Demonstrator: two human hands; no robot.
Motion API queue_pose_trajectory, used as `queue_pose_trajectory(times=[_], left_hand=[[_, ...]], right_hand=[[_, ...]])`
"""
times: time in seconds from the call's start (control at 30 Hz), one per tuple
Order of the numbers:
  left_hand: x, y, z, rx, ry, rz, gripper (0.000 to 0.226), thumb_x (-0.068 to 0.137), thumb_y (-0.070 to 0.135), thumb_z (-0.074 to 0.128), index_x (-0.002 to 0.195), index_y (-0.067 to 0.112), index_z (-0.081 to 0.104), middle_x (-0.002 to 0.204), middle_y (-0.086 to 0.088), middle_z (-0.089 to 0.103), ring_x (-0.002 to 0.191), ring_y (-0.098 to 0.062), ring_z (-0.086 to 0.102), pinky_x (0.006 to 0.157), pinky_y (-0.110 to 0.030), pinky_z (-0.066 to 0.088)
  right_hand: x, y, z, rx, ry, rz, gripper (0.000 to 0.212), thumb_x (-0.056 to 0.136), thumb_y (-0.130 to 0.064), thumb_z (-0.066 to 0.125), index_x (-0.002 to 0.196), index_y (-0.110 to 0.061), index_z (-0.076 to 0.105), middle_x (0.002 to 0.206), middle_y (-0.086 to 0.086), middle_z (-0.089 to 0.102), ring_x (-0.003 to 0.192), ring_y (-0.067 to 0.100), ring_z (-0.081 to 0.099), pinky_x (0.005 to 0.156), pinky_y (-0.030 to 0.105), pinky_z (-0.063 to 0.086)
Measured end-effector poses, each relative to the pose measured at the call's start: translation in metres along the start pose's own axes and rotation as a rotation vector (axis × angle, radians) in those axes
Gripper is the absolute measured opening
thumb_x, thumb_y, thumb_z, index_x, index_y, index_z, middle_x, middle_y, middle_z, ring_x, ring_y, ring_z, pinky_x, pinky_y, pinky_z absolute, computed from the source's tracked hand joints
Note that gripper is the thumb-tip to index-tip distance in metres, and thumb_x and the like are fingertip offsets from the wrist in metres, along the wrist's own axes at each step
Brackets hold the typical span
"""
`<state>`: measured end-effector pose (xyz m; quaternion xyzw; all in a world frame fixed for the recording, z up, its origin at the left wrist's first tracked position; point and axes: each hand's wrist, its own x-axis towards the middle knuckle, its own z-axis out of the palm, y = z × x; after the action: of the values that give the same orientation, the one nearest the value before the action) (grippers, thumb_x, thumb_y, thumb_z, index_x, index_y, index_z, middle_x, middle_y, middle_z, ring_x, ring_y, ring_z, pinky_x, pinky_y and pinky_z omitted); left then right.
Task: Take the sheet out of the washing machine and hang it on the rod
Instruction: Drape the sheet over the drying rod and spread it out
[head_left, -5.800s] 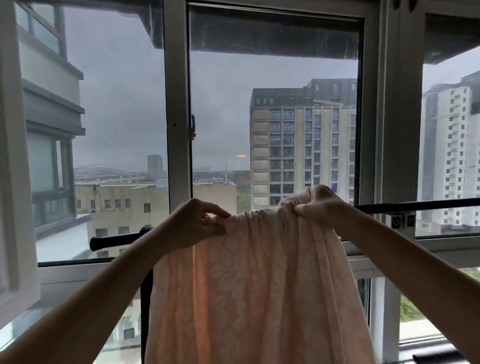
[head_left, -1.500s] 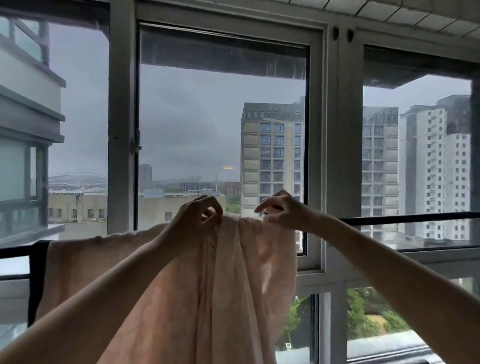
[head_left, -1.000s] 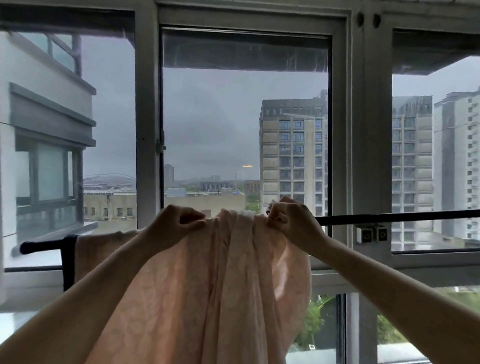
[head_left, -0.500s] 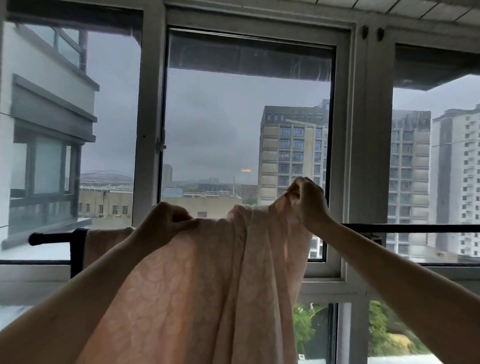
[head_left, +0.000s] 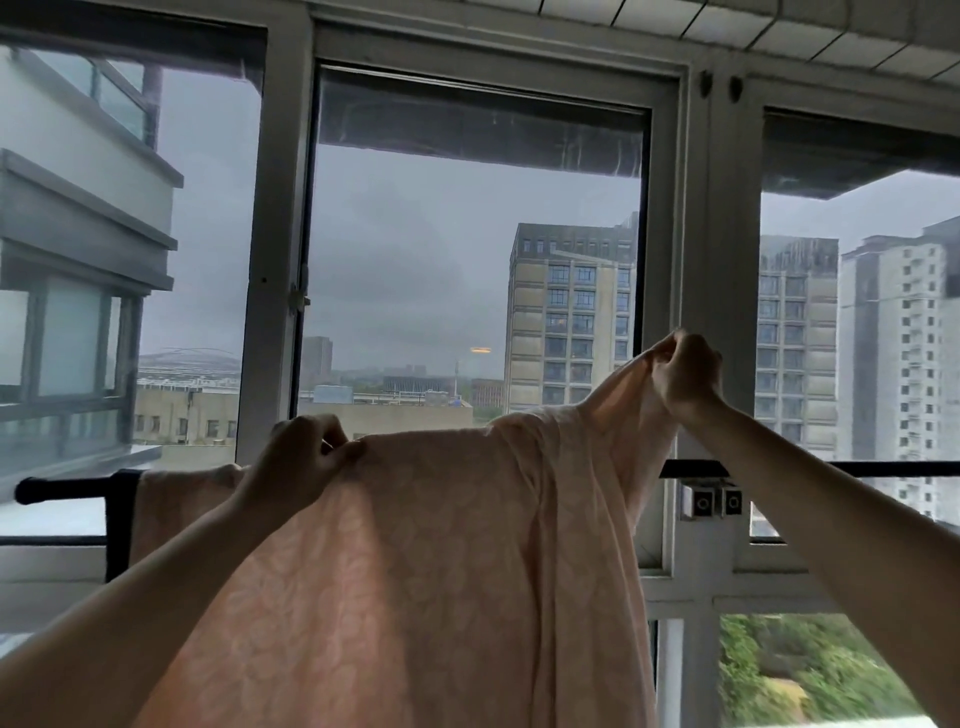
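Since half a second ago the right hand (head_left: 684, 375) has drawn its corner of the sheet (head_left: 441, 571) further to the right and higher above the rod (head_left: 691, 469), so the cloth between the two hands is now spread wider and its top edge runs in a long slope rather than a bunched fold. That hand pinches the fabric between thumb and curled fingers, well above the rod. The left hand (head_left: 306, 457) sits lower, just above the rod's line, its thumb and fingers pinching the sheet's top edge.

The pale pink patterned sheet hangs down in front of the rod from both grips, and a further part of it drapes over the rod to the left of the left hand. The dark rod runs level across the window frame (head_left: 696, 291), showing bare at its left end and again to the right of the sheet. Behind the rod, through the glass, stand grey sky and tall buildings (head_left: 569, 317).
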<state>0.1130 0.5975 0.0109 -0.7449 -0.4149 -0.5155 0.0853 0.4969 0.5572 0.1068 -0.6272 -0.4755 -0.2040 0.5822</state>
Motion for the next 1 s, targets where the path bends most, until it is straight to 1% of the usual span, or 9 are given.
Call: queue_pose_trajectory(times=[0.23,0.4,0.5,0.6,0.67,0.73,0.8,0.93,1.0], left_hand=[[-0.001,-0.001,0.001,0.045,0.001,-0.050,0.023,0.079,0.014,0.076,0.063,0.014,0.059,0.062,-0.004,0.065,0.064,-0.020,0.065,0.066,-0.033,0.054],[0.005,0.013,0.003,0.038,-0.064,-0.078,0.020,0.080,0.002,0.070,0.069,0.017,0.061,0.070,0.002,0.064,0.066,-0.013,0.061,0.057,-0.021,0.041],[0.009,0.026,0.010,0.008,-0.186,-0.039,0.029,0.080,-0.003,0.062,0.076,0.026,0.066,0.078,0.007,0.067,0.077,-0.010,0.065,0.066,-0.022,0.051],[0.010,0.043,0.018,-0.053,-0.272,0.013,0.024,0.082,0.005,0.063,0.084,0.028,0.072,0.084,0.008,0.070,0.082,-0.002,0.064,0.079,-0.023,0.052],[0.011,0.052,0.023,-0.080,-0.297,0.046,0.014,0.082,0.015,0.069,0.085,0.029,0.072,0.080,0.012,0.069,0.079,0.003,0.063,0.075,-0.020,0.049],[0.011,0.058,0.028,-0.084,-0.318,0.076,0.008,0.082,0.027,0.072,0.087,0.032,0.071,0.080,0.021,0.064,0.078,0.005,0.060,0.070,-0.014,0.046],[0.013,0.061,0.035,-0.054,-0.311,0.111,0.006,0.083,0.033,0.071,0.088,0.035,0.071,0.087,0.022,0.063,0.081,0.001,0.061,0.073,-0.018,0.048],[0.015,0.075,0.052,-0.008,-0.270,0.167,0.004,0.082,0.034,0.072,0.085,0.031,0.071,0.089,0.018,0.065,0.081,-0.001,0.064,0.078,-0.028,0.053],[0.017,0.081,0.058,0.000,-0.215,0.175,0.006,0.081,0.030,0.074,0.076,0.029,0.070,0.081,0.016,0.063,0.076,-0.004,0.063,0.071,-0.027,0.051]], right_hand=[[0.009,0.030,-0.003,-0.116,0.034,-0.010,0.006,0.092,-0.007,0.055,0.086,-0.010,0.056,0.098,0.014,0.061,0.093,0.031,0.059,0.070,0.031,0.042],[-0.014,0.060,0.005,-0.240,-0.283,-0.183,0.005,0.090,-0.014,0.058,0.086,-0.011,0.058,0.088,0.010,0.063,0.084,0.029,0.062,0.070,0.035,0.051],[-0.029,0.059,0.005,-0.330,-0.332,-0.312,0.017,0.089,-0.029,0.061,0.094,-0.013,0.065,0.100,0.009,0.062,0.099,0.030,0.055,0.085,0.039,0.047],[-0.047,0.046,0.001,-0.380,-0.484,-0.442,0.035,0.086,-0.021,0.060,0.121,-0.022,0.060,0.127,0.000,0.052,0.120,0.024,0.037,0.099,0.044,0.034],[-0.059,0.036,-0.003,-0.317,-0.580,-0.488,0.048,0.082,-0.018,0.059,0.129,-0.029,0.054,0.132,-0.004,0.049,0.127,0.020,0.032,0.104,0.044,0.029],[-0.065,0.032,-0.006,-0.232,-0.639,-0.514,0.047,0.082,-0.020,0.061,0.128,-0.028,0.055,0.127,-0.005,0.055,0.123,0.015,0.042,0.100,0.029,0.035],[-0.067,0.030,-0.005,-0.214,-0.672,-0.553,0.036,0.084,-0.021,0.063,0.120,-0.023,0.062,0.114,-0.006,0.065,0.107,0.008,0.056,0.080,0.005,0.034],[-0.071,0.030,-0.004,-0.154,-0.612,-0.547,0.023,0.084,-0.020,0.069,0.107,-0.019,0.069,0.102,-0.005,0.069,0.089,0.003,0.059,0.078,0.010,0.041],[-0.072,0.031,-0.006,-0.112,-0.602,-0.533,0.020,0.082,-0.019,0.072,0.102,-0.015,0.069,0.096,-0.005,0.068,0.080,-0.003,0.056,0.073,0.002,0.041]])
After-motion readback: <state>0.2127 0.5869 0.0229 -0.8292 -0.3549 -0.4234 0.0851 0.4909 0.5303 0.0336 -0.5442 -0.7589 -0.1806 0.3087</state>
